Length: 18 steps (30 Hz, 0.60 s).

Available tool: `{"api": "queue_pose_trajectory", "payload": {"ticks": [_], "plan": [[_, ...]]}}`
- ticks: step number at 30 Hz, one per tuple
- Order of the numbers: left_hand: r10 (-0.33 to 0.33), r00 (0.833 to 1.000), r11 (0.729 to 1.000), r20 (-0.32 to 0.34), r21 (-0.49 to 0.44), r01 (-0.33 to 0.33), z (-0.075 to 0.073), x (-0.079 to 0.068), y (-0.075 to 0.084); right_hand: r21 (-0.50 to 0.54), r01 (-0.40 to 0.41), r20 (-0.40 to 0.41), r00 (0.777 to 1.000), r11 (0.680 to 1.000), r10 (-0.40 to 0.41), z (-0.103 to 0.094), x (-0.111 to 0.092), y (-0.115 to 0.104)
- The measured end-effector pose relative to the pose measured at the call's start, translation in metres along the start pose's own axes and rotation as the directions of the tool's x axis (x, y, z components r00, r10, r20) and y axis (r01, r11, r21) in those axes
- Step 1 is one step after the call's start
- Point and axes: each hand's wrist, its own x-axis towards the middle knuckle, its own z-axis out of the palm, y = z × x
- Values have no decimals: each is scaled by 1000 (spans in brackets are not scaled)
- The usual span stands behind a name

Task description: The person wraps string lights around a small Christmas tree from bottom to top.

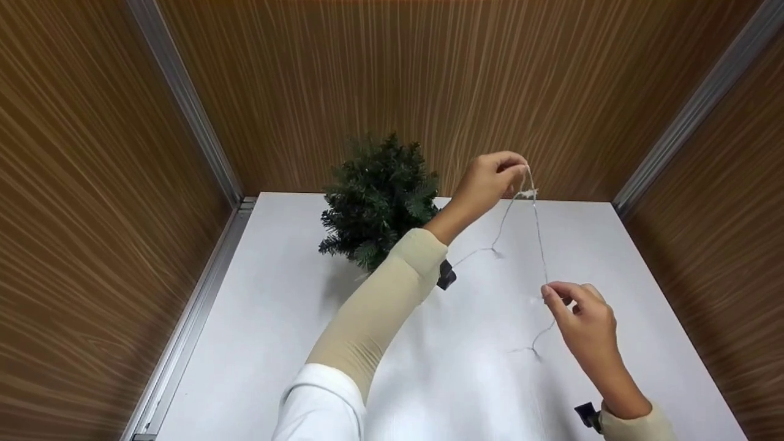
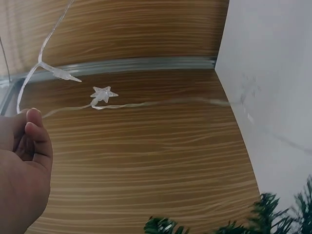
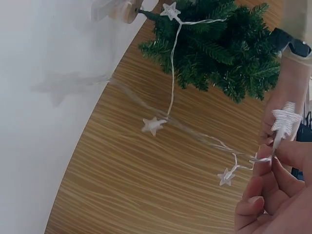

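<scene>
My left hand (image 1: 490, 182) is raised to the right of a small green artificial Christmas tree (image 1: 380, 202), pinching a thin clear string of star lights (image 1: 539, 236). Lower and nearer, my right hand (image 1: 585, 318) pinches the same string between thumb and fingertips. The wire runs taut between both hands, and a loose end dangles below the right one. From the left hand another stretch droops back toward the tree. In the left wrist view a clear plastic star (image 2: 103, 94) hangs near the left hand. A larger star (image 3: 286, 119) sticks up at the right fingertips.
The white tabletop (image 1: 288, 318) is bounded by wood-grain panels (image 1: 392, 79) at the back and sides, with metal rails (image 1: 184, 98) at the corners. A round wooden piece (image 3: 131, 10) shows at the tree's base in the right wrist view.
</scene>
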Motion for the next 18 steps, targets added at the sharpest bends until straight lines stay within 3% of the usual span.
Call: {"api": "queue_pose_trajectory", "payload": {"ticks": [7,18], "plan": [[1,999,998,-45,58,1,-12,11,8,82,72,24,997,994,-74,6,-5,-13],[-20,997,997,-77,-80,14,-34,28,30,133,142,13,989,981,-145,5,-12,-30]]}}
